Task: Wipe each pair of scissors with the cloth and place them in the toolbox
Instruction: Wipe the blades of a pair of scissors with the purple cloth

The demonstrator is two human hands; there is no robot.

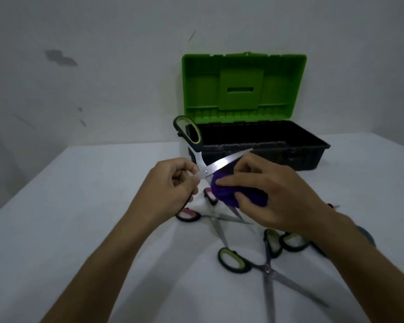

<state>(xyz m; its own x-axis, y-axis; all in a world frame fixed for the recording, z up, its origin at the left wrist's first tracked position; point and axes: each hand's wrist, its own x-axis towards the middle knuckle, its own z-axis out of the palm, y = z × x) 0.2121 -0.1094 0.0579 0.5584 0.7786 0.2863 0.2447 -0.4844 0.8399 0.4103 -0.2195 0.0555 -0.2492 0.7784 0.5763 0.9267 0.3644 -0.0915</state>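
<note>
My left hand [173,187] grips a pair of green-handled scissors [202,164] near the pivot, held above the table with the blades spread. One handle loop points up in front of the toolbox; a shiny blade points right. My right hand [273,192] clutches a bunched purple cloth [222,190] pressed against the lower blade. The toolbox [289,148] stands behind, black tray open, green lid [243,87] upright.
Several more scissors lie on the white table [79,229] under my hands: a pink-handled pair [189,214] and green-handled pairs [236,261] with blades [268,290] spread toward the front. A wall rises behind the table's far edge.
</note>
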